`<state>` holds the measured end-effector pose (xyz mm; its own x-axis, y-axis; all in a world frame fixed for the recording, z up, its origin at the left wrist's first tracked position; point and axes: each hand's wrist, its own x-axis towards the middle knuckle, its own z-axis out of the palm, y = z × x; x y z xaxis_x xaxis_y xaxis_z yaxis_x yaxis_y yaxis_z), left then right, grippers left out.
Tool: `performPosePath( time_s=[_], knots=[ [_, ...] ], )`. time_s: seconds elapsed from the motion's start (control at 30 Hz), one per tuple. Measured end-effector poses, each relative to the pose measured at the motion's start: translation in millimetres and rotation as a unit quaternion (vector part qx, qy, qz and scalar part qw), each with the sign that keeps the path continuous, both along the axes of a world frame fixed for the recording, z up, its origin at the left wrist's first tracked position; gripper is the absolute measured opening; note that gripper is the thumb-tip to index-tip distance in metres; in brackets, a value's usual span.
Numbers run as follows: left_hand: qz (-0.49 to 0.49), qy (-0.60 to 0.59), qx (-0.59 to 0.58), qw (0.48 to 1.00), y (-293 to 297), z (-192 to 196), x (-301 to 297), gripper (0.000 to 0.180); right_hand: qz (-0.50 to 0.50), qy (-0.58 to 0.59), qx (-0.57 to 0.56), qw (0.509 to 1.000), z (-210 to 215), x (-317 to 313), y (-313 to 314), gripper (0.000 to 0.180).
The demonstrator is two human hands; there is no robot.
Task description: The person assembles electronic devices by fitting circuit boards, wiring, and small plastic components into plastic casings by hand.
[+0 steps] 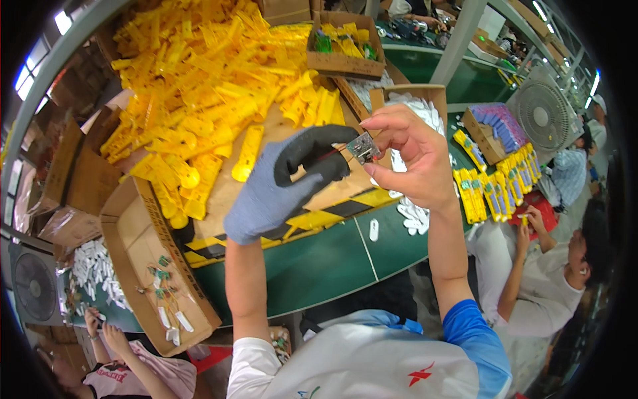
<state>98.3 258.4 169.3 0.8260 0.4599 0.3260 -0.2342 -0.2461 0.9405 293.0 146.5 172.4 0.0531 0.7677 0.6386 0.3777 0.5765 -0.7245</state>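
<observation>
A small square circuit board (363, 147) with thin wires on its left side is held up over the bench. My bare right hand (415, 156) pinches its right side between thumb and fingers. On my left hand (286, 176) is a grey-blue glove with a black palm. Its fingertips close in at the board's left edge, where the wires run, and the exact contact is partly hidden. Below and behind the hands lies a heap of yellow plastic shells (199, 100), with one single yellow shell (248, 153) close to the glove.
To the left, a cardboard box (126, 229) contains several small wired boards. White plastic pieces (415, 216) and one white piece (373, 230) lie right on the green bench (319, 286). Another cardboard box (345, 64) stands at the back. Co-workers sit at both sides, near a fan (541, 113).
</observation>
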Motion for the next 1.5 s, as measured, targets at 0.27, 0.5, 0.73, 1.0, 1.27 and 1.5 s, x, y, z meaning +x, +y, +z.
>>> performPosePath(
  time_s=[0.27,0.5,0.73,1.0,1.27,1.5],
  knots=[
    [0.158,-0.022,0.004,0.987,0,-10,7,0.017,0.036,0.061,0.03,0.997,2,-5,22,0.041],
    [0.164,-0.103,-0.144,0.97,-2,-11,11,0.018,-0.12,-0.209,0.253,0.937,-9,-3,40,0.026],
    [0.065,-0.082,-0.116,0.988,7,-7,6,0.053,-0.163,-0.19,0.291,0.924,-12,10,47,0.024],
    [0.162,-0.074,-0.079,0.981,19,-12,18,0.054,0.025,0.235,0.009,0.972,-24,5,51,0.017],
    [0.104,0.05,-0.115,0.987,3,-26,44,0.057,0.047,0.28,-0.054,0.957,-35,13,61,0.016],
    [0.034,0.107,-0.075,0.991,32,-44,42,0.029,0.128,0.423,-0.065,0.895,-37,38,62,0.019]
  ],
)
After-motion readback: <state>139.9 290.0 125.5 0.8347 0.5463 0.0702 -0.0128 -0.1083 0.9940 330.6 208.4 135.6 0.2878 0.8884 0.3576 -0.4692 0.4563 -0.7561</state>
